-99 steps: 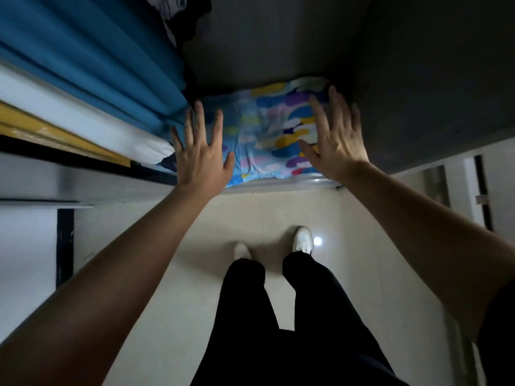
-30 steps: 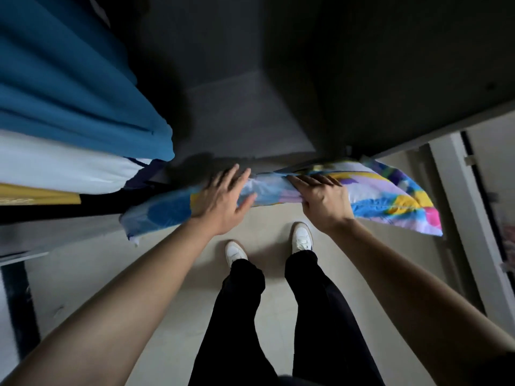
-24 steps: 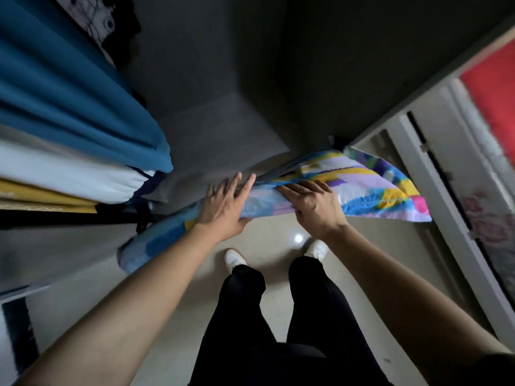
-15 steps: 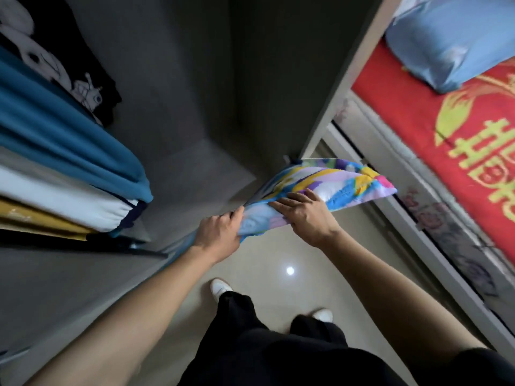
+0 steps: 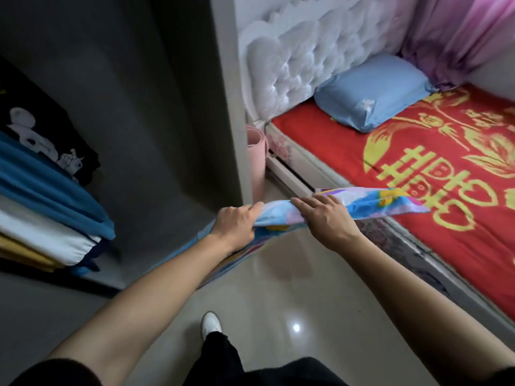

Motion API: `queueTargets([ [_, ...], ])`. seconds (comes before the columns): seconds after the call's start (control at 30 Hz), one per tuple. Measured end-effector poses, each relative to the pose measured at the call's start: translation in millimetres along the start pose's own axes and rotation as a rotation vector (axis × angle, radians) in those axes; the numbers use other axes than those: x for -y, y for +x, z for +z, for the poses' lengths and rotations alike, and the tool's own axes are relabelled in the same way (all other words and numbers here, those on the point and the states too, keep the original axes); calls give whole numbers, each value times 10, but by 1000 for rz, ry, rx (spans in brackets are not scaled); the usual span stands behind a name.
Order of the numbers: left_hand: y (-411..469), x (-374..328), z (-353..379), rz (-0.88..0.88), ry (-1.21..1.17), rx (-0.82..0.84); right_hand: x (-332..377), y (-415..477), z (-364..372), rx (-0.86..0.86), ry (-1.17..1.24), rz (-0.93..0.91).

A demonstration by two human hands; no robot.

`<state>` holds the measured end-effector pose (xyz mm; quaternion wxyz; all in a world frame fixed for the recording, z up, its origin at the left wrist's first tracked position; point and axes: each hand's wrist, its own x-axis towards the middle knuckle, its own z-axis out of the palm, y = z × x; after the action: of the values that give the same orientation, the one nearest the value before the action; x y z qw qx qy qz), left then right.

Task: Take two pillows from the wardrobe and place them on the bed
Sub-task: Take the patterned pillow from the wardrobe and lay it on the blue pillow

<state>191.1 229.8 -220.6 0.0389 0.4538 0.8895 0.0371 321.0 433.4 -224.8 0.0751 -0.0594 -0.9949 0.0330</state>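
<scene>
A flat, colourful patterned pillow (image 5: 376, 203) hangs in the air between the wardrobe and the bed, its right end over the bed's edge. My left hand (image 5: 237, 225) grips its left part and my right hand (image 5: 323, 217) grips its upper edge near the middle. The bed (image 5: 434, 174) with a red and gold cover lies to the right. A light blue pillow (image 5: 370, 90) rests on it against the white tufted headboard (image 5: 301, 57). The dark open wardrobe (image 5: 145, 112) is at the left.
Folded blue, white and yellow bedding (image 5: 47, 213) is stacked on a wardrobe shelf at the left. A pink rolled mat (image 5: 256, 160) stands between the wardrobe side panel and the bed. Purple curtains (image 5: 457, 32) hang behind the bed. Glossy floor lies below my arms.
Both hands pulled the colourful pillow out of the wardrobe and carried it to the right. The view has swung toward the bed, and the pillow's right end now reaches over the bed's edge.
</scene>
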Motion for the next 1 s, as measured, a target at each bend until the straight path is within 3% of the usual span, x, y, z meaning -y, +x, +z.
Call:
queueTargets([
  [0.3, 1303, -777, -441, 177, -85, -194, -1233, 65, -585, -195, -81, 159],
  [0.73, 3894, -883, -866, 365, -264, -287, -2679, 1526, -946, -201, -264, 470],
  [1.0, 5379, -1096, -880, 417, -350, -359, -3699, 2241, -793, -272, -266, 605],
])
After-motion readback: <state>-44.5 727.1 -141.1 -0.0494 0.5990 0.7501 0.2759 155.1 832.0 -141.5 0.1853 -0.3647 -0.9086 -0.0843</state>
